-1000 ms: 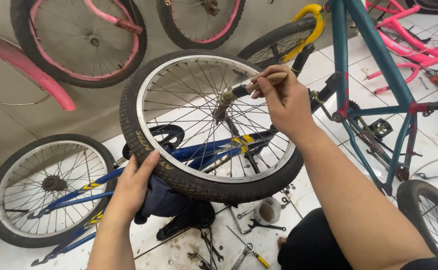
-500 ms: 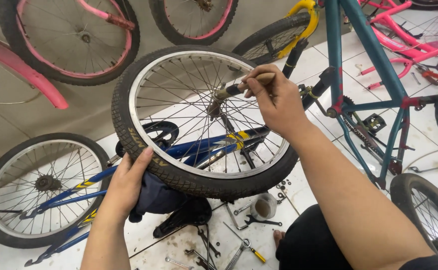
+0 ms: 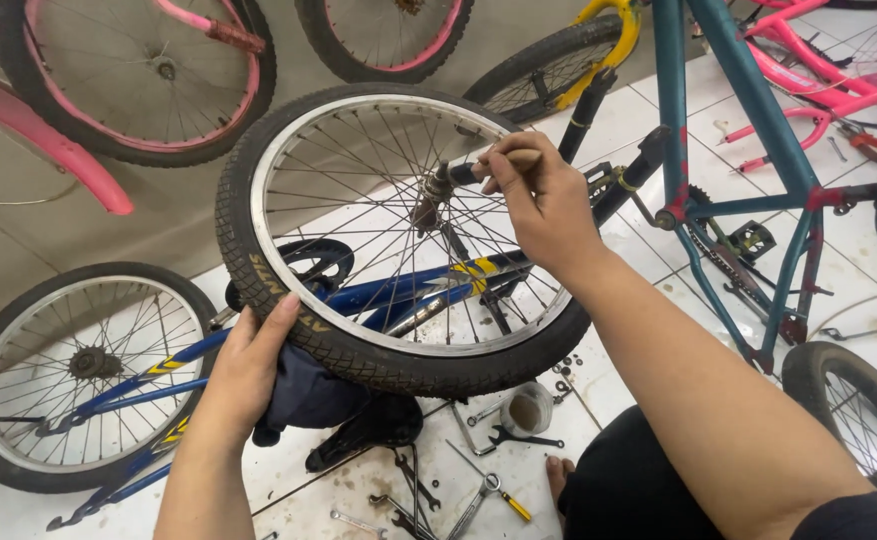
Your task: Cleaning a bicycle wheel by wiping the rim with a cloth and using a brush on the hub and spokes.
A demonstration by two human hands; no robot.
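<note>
A loose bicycle wheel (image 3: 358,350) with a black tyre, silver rim and thin spokes is held up in front of me. My left hand (image 3: 248,365) grips the tyre at its lower left, fingers wrapped over the tread. My right hand (image 3: 543,200) is closed on a slim tool with a pale handle (image 3: 503,160); its dark tip touches the axle end at the hub (image 3: 436,190).
A blue bicycle (image 3: 138,390) lies on the white tiled floor beneath. A teal frame (image 3: 748,150) stands at right, pink bicycles (image 3: 78,170) at the back. Wrenches (image 3: 513,438), pliers, a small cup (image 3: 528,408) and loose nuts lie below the wheel.
The view shifted slightly, so the wheel sits a little lower left in frame. My right hand stays at the hub with the tool. My left hand keeps its grip.
</note>
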